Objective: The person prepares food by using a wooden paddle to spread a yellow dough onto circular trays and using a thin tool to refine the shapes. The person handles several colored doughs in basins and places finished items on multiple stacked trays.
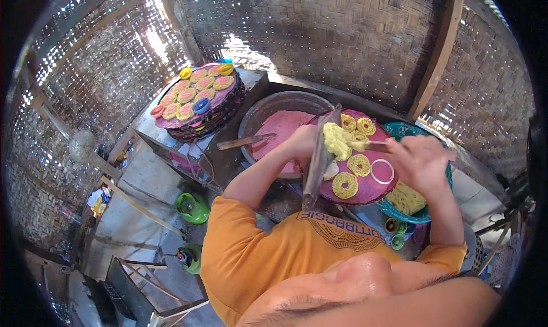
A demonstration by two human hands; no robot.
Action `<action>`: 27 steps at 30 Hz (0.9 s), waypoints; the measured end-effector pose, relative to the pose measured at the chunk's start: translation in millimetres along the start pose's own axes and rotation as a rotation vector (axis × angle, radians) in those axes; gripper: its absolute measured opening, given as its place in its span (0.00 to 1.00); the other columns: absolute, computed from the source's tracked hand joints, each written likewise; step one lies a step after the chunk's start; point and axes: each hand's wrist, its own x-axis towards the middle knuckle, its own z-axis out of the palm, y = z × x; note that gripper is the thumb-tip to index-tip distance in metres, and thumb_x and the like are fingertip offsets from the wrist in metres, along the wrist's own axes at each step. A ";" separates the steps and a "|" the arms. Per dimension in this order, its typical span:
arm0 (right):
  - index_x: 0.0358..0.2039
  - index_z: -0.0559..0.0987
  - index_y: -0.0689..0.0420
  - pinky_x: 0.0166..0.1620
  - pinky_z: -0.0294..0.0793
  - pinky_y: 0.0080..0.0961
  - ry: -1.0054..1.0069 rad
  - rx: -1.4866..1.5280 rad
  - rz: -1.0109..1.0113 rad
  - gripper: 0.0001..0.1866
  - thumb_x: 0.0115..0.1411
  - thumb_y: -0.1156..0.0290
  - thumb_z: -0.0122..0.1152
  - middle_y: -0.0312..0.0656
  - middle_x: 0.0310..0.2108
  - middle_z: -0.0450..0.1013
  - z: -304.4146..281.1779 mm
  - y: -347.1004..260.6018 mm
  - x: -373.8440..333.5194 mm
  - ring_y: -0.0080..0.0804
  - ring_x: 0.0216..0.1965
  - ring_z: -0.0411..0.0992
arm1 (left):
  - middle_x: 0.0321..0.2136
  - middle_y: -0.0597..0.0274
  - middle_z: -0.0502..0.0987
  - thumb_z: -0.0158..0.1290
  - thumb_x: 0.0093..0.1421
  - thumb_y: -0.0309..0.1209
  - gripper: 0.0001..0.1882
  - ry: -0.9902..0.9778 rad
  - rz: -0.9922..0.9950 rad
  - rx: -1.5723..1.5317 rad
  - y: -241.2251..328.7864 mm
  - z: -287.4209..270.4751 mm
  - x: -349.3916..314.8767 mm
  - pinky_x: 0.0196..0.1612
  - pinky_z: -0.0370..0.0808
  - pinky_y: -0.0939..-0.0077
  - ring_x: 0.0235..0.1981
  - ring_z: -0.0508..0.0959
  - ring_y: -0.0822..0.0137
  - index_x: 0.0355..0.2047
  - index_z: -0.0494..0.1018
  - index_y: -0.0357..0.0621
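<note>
My left hand [304, 140] grips a long dark wooden board [316, 170], its fingers partly hidden behind it. A lump of soft yellow dough [338, 141] clings to the board's right side. My right hand [421, 160] holds a thin wooden spatula [375, 146], whose far end touches the dough. Beneath both hands lies a round pink tray [365, 189]. Several yellow dough rings [345, 186] rest on it, at its far edge and nearer me. A white ring mould [382, 161] lies at the tray's right side, just left of my right wrist.
Left of the tray stands a wide bowl [247, 120] of pink dough [279, 125], with a wooden stick [242, 141] across its rim. A teal basin [449, 181] holds yellow dough. Stacked round trays [240, 96] bear yellow-and-pink pieces. Green gas cylinders [193, 208] stand lower left.
</note>
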 end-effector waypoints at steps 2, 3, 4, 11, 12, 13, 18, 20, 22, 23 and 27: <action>0.31 0.77 0.54 0.25 0.65 0.29 0.039 0.128 0.171 0.15 0.39 0.68 0.66 0.36 0.21 0.70 -7.4 17.7 -11.4 0.32 0.23 0.69 | 0.36 0.55 0.76 0.61 0.43 0.36 0.20 0.043 0.071 -0.093 -23.2 -10.2 -8.1 0.42 0.72 0.70 0.38 0.76 0.62 0.36 0.73 0.41; 0.30 0.78 0.54 0.26 0.67 0.31 0.055 0.191 0.261 0.14 0.39 0.68 0.67 0.37 0.21 0.71 -8.3 22.3 -14.0 0.34 0.23 0.70 | 0.35 0.54 0.77 0.60 0.43 0.37 0.21 0.069 0.112 -0.135 -26.5 -11.4 -9.1 0.43 0.71 0.70 0.38 0.77 0.60 0.37 0.73 0.41; 0.30 0.79 0.54 0.27 0.69 0.31 0.180 0.119 0.321 0.14 0.38 0.69 0.68 0.38 0.21 0.72 -3.8 21.1 -9.8 0.36 0.22 0.71 | 0.35 0.53 0.77 0.60 0.43 0.38 0.21 0.096 0.153 -0.177 -28.9 -12.5 -10.1 0.43 0.71 0.70 0.38 0.77 0.59 0.37 0.74 0.41; 0.28 0.78 0.55 0.26 0.68 0.29 0.052 0.332 0.420 0.13 0.40 0.68 0.69 0.38 0.20 0.71 41.8 12.7 -26.8 0.34 0.22 0.70 | 0.36 0.54 0.77 0.60 0.43 0.39 0.23 0.057 0.125 -0.322 -38.7 -3.2 9.7 0.43 0.71 0.71 0.40 0.76 0.60 0.39 0.73 0.42; 0.28 0.78 0.54 0.26 0.67 0.28 0.072 0.396 0.407 0.13 0.39 0.67 0.69 0.38 0.20 0.71 40.6 8.7 -26.8 0.34 0.22 0.70 | 0.36 0.54 0.77 0.60 0.43 0.39 0.23 0.076 0.133 -0.247 -38.4 -5.9 8.0 0.43 0.71 0.71 0.39 0.76 0.60 0.39 0.73 0.41; 0.28 0.78 0.54 0.26 0.67 0.28 0.075 0.403 0.385 0.13 0.39 0.67 0.69 0.38 0.20 0.71 39.0 6.9 -22.1 0.34 0.21 0.70 | 0.36 0.54 0.77 0.60 0.43 0.39 0.23 0.092 0.134 -0.191 -37.9 -9.1 7.8 0.43 0.71 0.71 0.39 0.76 0.60 0.38 0.73 0.41; 0.29 0.78 0.56 0.26 0.68 0.25 0.068 0.453 0.378 0.14 0.41 0.67 0.68 0.40 0.21 0.72 29.9 6.8 -12.6 0.34 0.23 0.71 | 0.36 0.52 0.76 0.59 0.43 0.40 0.21 0.139 0.154 -0.206 -22.1 -18.3 -2.7 0.42 0.71 0.69 0.39 0.76 0.58 0.37 0.74 0.42; 0.30 0.78 0.58 0.28 0.70 0.26 0.011 0.438 0.424 0.13 0.44 0.67 0.67 0.42 0.24 0.73 18.6 10.1 -9.6 0.38 0.25 0.72 | 0.36 0.50 0.76 0.57 0.44 0.40 0.20 0.170 0.121 -0.150 -6.2 -25.3 -9.5 0.42 0.71 0.67 0.38 0.76 0.55 0.37 0.74 0.43; 0.30 0.78 0.58 0.28 0.70 0.27 -0.061 0.361 0.398 0.12 0.45 0.67 0.65 0.43 0.25 0.73 15.2 19.0 -12.4 0.39 0.25 0.72 | 0.36 0.48 0.75 0.56 0.45 0.39 0.19 0.207 0.032 0.041 14.4 -32.6 -13.3 0.42 0.72 0.64 0.38 0.76 0.52 0.36 0.75 0.44; 0.31 0.78 0.58 0.28 0.70 0.28 -0.099 0.331 0.383 0.12 0.46 0.67 0.65 0.43 0.26 0.74 15.4 22.6 -12.5 0.40 0.26 0.72 | 0.36 0.47 0.75 0.55 0.44 0.39 0.19 0.230 0.015 0.110 20.3 -32.7 -16.7 0.42 0.72 0.63 0.37 0.75 0.51 0.36 0.75 0.44; 0.27 0.77 0.54 0.25 0.67 0.32 -0.290 0.261 0.254 0.10 0.48 0.62 0.62 0.41 0.20 0.70 3.0 22.2 8.1 0.39 0.23 0.70 | 0.35 0.46 0.74 0.54 0.43 0.40 0.18 0.289 0.010 0.302 38.3 -24.7 -29.1 0.42 0.72 0.60 0.36 0.75 0.48 0.34 0.76 0.45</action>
